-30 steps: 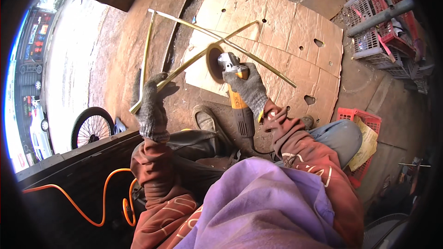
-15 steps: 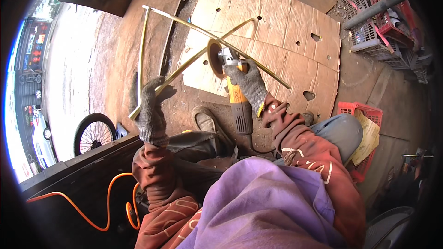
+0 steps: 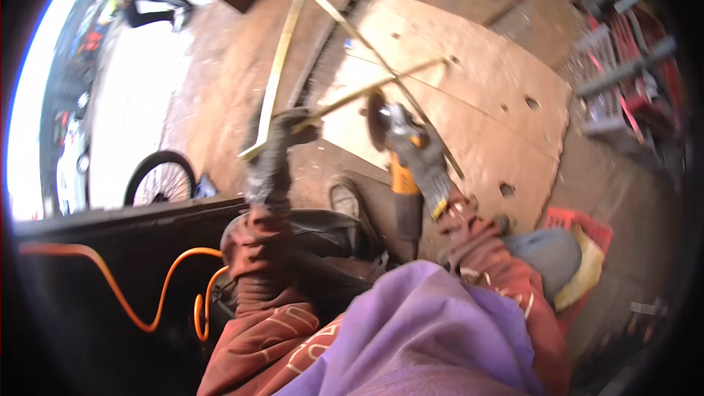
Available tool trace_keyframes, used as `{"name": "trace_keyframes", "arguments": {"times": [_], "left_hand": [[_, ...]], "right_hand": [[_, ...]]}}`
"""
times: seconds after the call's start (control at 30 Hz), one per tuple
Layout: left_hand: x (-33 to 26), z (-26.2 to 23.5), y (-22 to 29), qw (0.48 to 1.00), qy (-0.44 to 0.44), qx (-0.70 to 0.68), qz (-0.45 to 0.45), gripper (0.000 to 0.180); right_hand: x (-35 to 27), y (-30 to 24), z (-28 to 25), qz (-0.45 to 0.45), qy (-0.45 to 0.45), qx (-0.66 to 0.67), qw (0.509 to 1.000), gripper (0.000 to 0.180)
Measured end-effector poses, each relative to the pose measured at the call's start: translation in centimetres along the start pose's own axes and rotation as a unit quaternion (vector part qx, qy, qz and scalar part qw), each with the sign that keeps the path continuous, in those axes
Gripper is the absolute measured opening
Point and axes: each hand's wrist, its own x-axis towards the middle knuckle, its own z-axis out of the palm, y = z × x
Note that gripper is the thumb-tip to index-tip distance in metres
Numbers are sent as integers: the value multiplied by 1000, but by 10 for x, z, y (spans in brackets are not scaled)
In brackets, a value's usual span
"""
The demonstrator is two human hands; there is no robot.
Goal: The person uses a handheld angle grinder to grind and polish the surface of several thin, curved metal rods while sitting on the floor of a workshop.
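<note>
The metal frame (image 3: 280,66), the widest thing in hand, looked light for its spread and stiff along its thin bars, though a long free end would probably whip or twist. Its smooth faces seemed likely to slide in a knit glove, so a corner made the surest hold. The angle grinder (image 3: 404,176) appeared dense and heavy toward its head, best held around the body just behind it. Its disc (image 3: 378,119), thin and probably brittle at the rim, was no place for fingers.

The frame ran from the gloved left hand (image 3: 273,154), which was closed around its near corner: one bar reached toward 12 o'clock, another toward 2, over the cardboard sheet (image 3: 469,117). A third bar slanted from the far corner toward 5 o'clock, ending just beside the right hand (image 3: 425,161). That hand, gloved too, was wrapped around the grinder near its head, with the body trailing toward 6 or 7 o'clock. The disc sat at the right hand's 10 o'clock, close beneath the 2 o'clock bar; blur hid whether they touched.
</note>
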Motion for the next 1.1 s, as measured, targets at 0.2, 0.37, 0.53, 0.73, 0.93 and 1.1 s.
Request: {"name": "trace_keyframes", "arguments": {"times": [0.2,0.37,0.53,0.73,0.93,1.1], "left_hand": [[13,20,37,989,-27,-71,126,46],[-8,14,67,989,-70,11,131,49],[0,23,86,990,-57,-52,117,45],[6,16,100,986,-38,-33,161,40],[35,14,92,987,-62,-45,139,49],[11,-15,97,991,9,-11,135,47]], "right_hand": [[-23,-16,-19,-9,-87,106,990,49],[-37,-11,-21,-86,-144,158,973,44],[-30,18,-32,-151,-170,185,956,41],[-79,-32,-9,-100,-247,196,944,47],[-60,-23,-35,-177,-188,188,948,51],[-56,-1,12,-102,-168,149,969,52]]}}
